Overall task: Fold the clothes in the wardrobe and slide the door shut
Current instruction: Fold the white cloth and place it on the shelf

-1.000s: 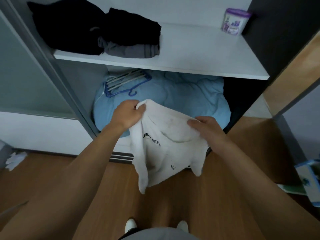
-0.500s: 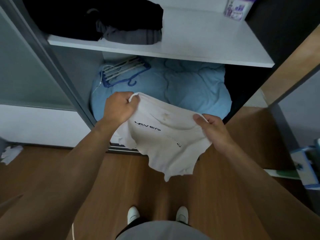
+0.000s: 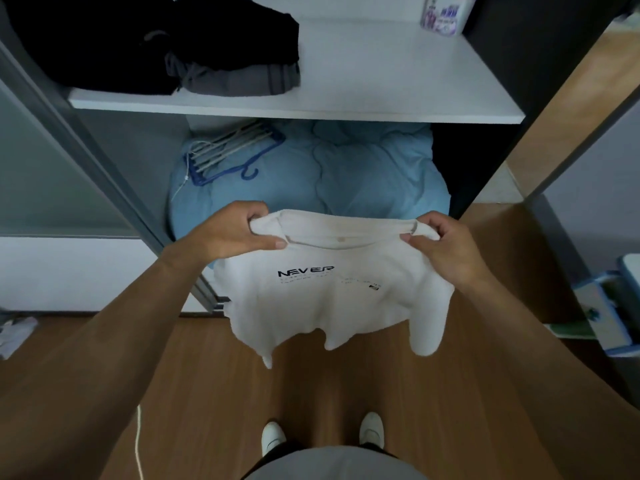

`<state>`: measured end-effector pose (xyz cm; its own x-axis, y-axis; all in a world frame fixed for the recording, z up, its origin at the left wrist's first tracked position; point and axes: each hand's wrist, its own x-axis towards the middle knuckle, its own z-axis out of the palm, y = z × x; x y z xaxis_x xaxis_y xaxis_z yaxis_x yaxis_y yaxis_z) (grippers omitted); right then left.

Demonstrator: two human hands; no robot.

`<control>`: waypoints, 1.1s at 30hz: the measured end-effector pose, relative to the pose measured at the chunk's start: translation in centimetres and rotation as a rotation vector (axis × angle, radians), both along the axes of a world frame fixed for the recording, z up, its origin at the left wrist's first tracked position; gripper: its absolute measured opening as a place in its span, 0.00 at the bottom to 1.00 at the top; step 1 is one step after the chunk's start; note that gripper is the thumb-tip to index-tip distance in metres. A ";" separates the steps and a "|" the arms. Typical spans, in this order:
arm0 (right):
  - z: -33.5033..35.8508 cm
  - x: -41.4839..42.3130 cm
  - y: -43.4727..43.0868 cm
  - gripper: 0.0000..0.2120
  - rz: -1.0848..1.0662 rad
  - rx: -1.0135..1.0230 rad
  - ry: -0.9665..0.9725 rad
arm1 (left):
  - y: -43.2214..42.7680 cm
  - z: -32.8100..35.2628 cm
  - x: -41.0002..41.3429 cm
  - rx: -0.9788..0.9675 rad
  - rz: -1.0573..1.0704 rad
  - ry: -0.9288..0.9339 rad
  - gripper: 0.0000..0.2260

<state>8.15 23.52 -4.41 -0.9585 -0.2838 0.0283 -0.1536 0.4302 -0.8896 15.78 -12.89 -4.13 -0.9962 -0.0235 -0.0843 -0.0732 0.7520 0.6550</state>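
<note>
Though faintly stained, white printed T-shirt (image 3: 329, 306)

On shelf (image 3: 346, 81), far left: clothes (image 3: 173, 46), stacked. On same shelf, far right: tub (image 3: 445, 13), well apart from clothes. Under shelf: quilt (image 3: 363, 174), across the whole lower space. On quilt, far left part: hangers (image 3: 232, 150), bunched. Left of shelf and quilt: door (image 3: 52, 168). Near side of quilt, above floor (image 3: 346, 393): shirt (image 3: 329, 299), gripped at its left shoulder by left hand (image 3: 239, 230) and at its right shoulder by right hand (image 3: 446, 247), body hanging down between them. On floor, near centre, below shirt: shoes (image 3: 273, 438), side by side. On floor, near left: cord (image 3: 138, 441). On floor, left edge, near door base: cloth (image 3: 17, 332). Right edge, well apart from shirt: box (image 3: 602, 306).
</note>
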 end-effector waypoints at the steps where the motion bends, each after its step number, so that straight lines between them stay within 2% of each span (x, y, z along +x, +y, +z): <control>1: 0.0 -0.2 0.1 0.07 -0.044 0.010 0.017 | 0.4 0.0 -0.1 -0.004 -0.021 -0.019 0.14; 3: -0.2 -0.2 0.3 0.08 -0.130 0.029 0.038 | 1.1 0.1 -0.4 0.020 -0.015 -0.012 0.12; 6: -0.2 0.3 -0.2 0.09 -0.256 0.059 0.077 | 2.6 1.0 -1.1 0.156 0.026 0.012 0.19; 8: -0.2 0.9 -0.8 0.09 -0.309 0.009 0.039 | 4.1 1.3 -1.6 0.275 0.064 -0.003 0.23; 10: -0.3 1.6 -1.4 0.10 -0.320 -0.065 -0.084 | 5.8 1.1 -1.9 0.370 0.122 -0.025 0.25; 15: -0.8 3.6 -2.8 0.10 -0.388 -0.304 -0.460 | 9.4 -0.2 -1.6 0.640 0.293 -0.030 0.18; 17: -0.9 4.2 -3.4 0.12 -0.369 -0.312 -0.542 | 10.8 -0.7 -1.5 0.643 0.342 -0.010 0.16; 20: -0.7 5.0 -4.6 0.13 -0.308 -0.285 -0.600 | 12.7 -1.4 -1.4 0.530 0.322 0.032 0.15; 23: -0.4 5.7 -5.8 0.13 -0.229 -0.309 -0.599 | 14.2 -1.7 -1.1 0.390 0.129 0.030 0.14; 25: 0.0 6.2 -6.3 0.12 -0.183 -0.301 -0.587 | 14.8 -1.6 -0.6 0.366 0.002 -0.003 0.11; 28: 0.3 6.4 -6.1 0.12 -0.185 -0.276 -0.557 | 15.0 -1.4 0.1 0.389 -0.073 -0.060 0.04; 31: 0.9 6.3 -5.7 0.12 -0.217 -0.302 -0.576 | 14.6 -1.5 0.5 0.438 -0.107 -0.110 0.13; 33: 1.3 6.4 -5.4 0.12 -0.142 -0.271 -0.580 | 14.4 -1.6 0.6 0.444 -0.121 -0.122 0.16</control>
